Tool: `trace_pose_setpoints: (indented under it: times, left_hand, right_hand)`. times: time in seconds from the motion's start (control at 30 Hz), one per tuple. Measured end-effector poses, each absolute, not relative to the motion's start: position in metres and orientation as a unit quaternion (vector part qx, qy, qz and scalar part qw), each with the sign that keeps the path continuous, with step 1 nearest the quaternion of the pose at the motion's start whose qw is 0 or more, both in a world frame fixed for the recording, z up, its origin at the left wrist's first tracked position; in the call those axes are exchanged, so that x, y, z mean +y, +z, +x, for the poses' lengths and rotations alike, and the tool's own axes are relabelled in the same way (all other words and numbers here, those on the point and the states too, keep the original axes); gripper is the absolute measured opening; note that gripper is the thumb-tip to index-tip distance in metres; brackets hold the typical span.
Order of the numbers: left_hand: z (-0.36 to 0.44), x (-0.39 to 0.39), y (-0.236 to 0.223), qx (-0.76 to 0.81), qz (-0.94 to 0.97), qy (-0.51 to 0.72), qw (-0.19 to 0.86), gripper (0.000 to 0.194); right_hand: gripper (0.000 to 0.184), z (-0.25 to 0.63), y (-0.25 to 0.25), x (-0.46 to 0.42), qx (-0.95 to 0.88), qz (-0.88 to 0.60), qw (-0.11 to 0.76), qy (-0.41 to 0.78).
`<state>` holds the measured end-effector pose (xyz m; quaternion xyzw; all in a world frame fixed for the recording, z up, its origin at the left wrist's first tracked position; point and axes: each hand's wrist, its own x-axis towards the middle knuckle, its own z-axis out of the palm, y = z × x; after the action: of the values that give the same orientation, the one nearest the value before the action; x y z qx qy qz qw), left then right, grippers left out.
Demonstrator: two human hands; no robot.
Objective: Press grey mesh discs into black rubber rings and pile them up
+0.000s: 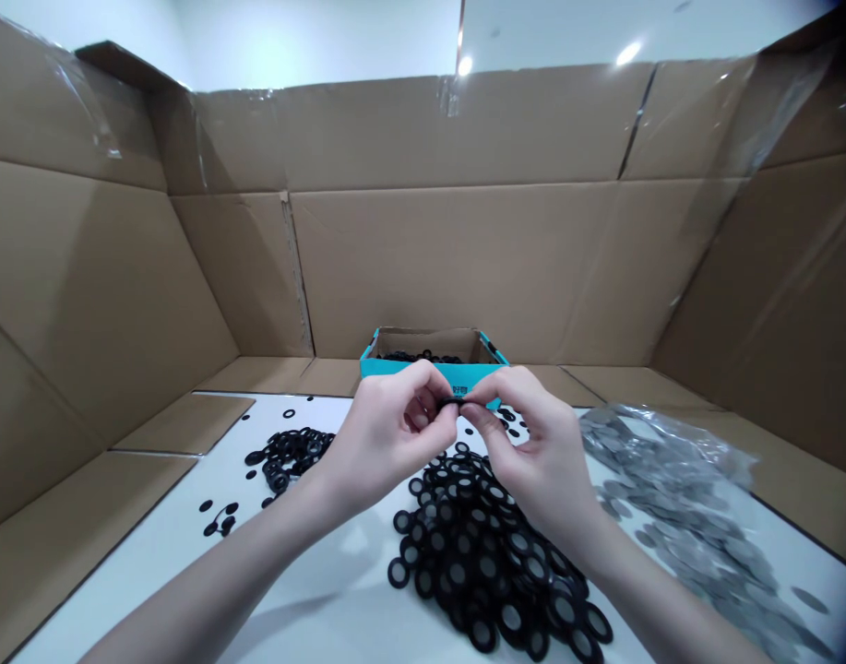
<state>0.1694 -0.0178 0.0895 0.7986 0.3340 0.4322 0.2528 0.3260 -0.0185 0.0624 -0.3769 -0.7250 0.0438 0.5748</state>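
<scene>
Nearest, a heap of black rings (478,553) lies on the white surface (152,572). Above it, the left hand (385,438) and right hand (540,452) come together, their fingertips clamped on one small ring (450,402). It looks light and somewhat flexible, best pinched by its rim. Grey metal discs (678,498) lie to the right; a teal box (433,367) stands beyond.

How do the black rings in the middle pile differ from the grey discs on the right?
The black rings are dark with pale centres, while the grey discs look plain grey all over. The rings lie uncovered in a high heap; the discs spread flatter, partly under clear plastic. Both are small, flat, round pieces in large numbers.
</scene>
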Motion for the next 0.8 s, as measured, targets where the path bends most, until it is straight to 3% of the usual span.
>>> trace_pose_setpoints:
  times: [0.23,0.47,0.6,0.8]
  left_hand:
    - [0.1642,-0.0151,0.0929,0.291,0.798,0.417,0.322,0.01]
    - [0.164,-0.0151,0.0912,0.26,0.816,0.451,0.252,0.025]
    - [0.1649,-0.0178,0.093,0.275,0.815,0.449,0.241,0.018]
    - [0.1674,-0.0213,0.0957,0.313,0.807,0.431,0.255,0.008]
  right_hand:
    - [0.021,0.3332,0.0662,-0.0154,-0.671,-0.369,0.571,0.295]
    - [0.031,0.3351,0.0686,-0.0128,-0.611,-0.312,0.524,0.505]
    - [0.03,0.335,0.0658,-0.0116,-0.617,-0.316,0.543,0.473]
    - [0.018,0.3306,0.0648,-0.017,-0.687,-0.386,0.583,0.197]
